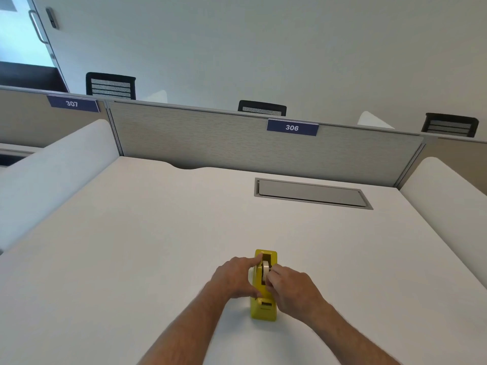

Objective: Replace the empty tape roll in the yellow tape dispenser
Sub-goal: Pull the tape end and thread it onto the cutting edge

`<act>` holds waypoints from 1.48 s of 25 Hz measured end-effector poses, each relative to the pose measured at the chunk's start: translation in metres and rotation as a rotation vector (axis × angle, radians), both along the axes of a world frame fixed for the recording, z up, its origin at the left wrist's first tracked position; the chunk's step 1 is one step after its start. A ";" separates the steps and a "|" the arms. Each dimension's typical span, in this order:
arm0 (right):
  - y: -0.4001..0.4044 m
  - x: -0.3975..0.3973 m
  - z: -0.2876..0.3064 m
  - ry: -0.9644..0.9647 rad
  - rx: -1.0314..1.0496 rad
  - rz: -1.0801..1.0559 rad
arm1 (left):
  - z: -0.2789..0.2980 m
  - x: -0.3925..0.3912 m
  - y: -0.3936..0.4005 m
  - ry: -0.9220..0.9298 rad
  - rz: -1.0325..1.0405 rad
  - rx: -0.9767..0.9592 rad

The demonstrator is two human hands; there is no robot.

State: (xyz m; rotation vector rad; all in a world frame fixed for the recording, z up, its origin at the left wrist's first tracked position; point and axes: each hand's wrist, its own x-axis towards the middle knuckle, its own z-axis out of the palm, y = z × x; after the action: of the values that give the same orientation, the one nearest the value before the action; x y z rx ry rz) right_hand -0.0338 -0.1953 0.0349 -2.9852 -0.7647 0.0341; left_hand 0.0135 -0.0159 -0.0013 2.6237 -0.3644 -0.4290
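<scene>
A yellow tape dispenser (pixel 264 309) stands on the white desk (pixel 158 246), its cutter end toward me. A pale tape roll (pixel 265 270) sits upright in its slot. My left hand (pixel 234 279) grips the dispenser's left side, index finger laid along the top edge by the roll. My right hand (pixel 292 291) is on the right side, fingertips pinched on the roll. How much tape is on the roll is too small to tell.
A grey cable hatch (pixel 312 193) is set into the desk at the back right. A fabric partition (pixel 237 138) labelled 306 closes the far edge, with white side dividers (pixel 52 175) left and right. Black chair backs show beyond it.
</scene>
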 end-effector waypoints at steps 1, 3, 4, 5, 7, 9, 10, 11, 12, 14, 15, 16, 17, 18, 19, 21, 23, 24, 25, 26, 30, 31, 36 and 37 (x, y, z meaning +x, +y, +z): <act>0.001 -0.002 0.000 0.001 -0.006 -0.004 | 0.001 0.000 -0.001 -0.003 0.003 0.013; 0.002 -0.007 0.001 0.004 -0.019 -0.016 | 0.001 0.000 -0.002 -0.001 0.007 0.016; 0.003 -0.009 0.002 0.006 -0.023 -0.022 | 0.001 -0.001 -0.002 0.004 0.011 0.011; 0.004 -0.011 0.003 0.008 -0.025 -0.026 | 0.001 0.000 -0.001 0.008 0.015 0.005; 0.006 -0.015 0.004 0.023 -0.030 -0.030 | 0.001 0.000 -0.001 0.016 0.020 -0.001; 0.008 -0.019 0.004 0.039 -0.045 -0.037 | 0.001 0.000 -0.001 0.020 0.023 -0.008; 0.008 -0.020 0.003 0.044 -0.053 -0.043 | 0.001 0.000 -0.001 0.023 0.026 -0.014; 0.009 -0.020 0.003 0.049 -0.060 -0.048 | 0.000 0.000 -0.001 0.027 0.029 -0.022; 0.009 -0.021 0.004 0.055 -0.064 -0.054 | 0.000 0.000 -0.001 0.032 0.033 -0.029; 0.010 -0.021 0.005 0.061 -0.071 -0.061 | 0.000 0.000 -0.001 0.040 0.041 -0.038; 0.010 -0.021 0.005 0.059 -0.075 -0.062 | 0.000 0.000 -0.001 0.043 0.043 -0.041; 0.010 -0.021 0.005 0.058 -0.077 -0.061 | 0.000 0.000 -0.001 0.046 0.043 -0.040; 0.010 -0.021 0.005 0.057 -0.078 -0.061 | 0.001 0.000 -0.001 0.046 0.041 -0.037; 0.011 -0.022 0.005 0.057 -0.078 -0.060 | 0.001 0.000 -0.001 0.045 0.038 -0.035; 0.011 -0.023 0.004 0.060 -0.076 -0.058 | 0.001 0.000 -0.001 0.043 0.037 -0.034; 0.013 -0.025 0.003 0.065 -0.069 -0.053 | 0.001 -0.001 -0.001 0.038 0.038 -0.034; 0.013 -0.026 0.002 0.060 -0.070 -0.055 | 0.002 -0.001 -0.002 0.033 0.033 -0.029; 0.013 -0.026 0.002 0.056 -0.073 -0.058 | 0.002 -0.001 -0.002 0.031 0.031 -0.026; 0.014 -0.027 0.002 0.051 -0.076 -0.059 | 0.003 -0.002 -0.002 0.029 0.032 -0.023; 0.014 -0.027 0.002 0.050 -0.077 -0.062 | 0.003 -0.002 -0.002 0.027 0.032 -0.019; 0.015 -0.035 -0.002 0.050 -0.075 -0.070 | 0.005 -0.003 -0.003 0.032 0.033 -0.011; 0.016 -0.037 -0.003 0.053 -0.071 -0.073 | 0.006 -0.004 -0.004 0.032 0.035 -0.008; 0.021 -0.051 -0.010 0.039 -0.038 -0.105 | 0.006 -0.004 -0.005 0.029 0.034 -0.005; 0.022 -0.054 -0.011 0.042 -0.034 -0.107 | 0.006 -0.004 -0.005 0.029 0.035 -0.002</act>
State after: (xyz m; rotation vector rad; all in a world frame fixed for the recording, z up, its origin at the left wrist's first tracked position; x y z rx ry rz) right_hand -0.0873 -0.1737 0.0243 -3.0418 -0.6051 0.1057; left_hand 0.0094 -0.0204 0.0051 2.6146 -0.3093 -0.4547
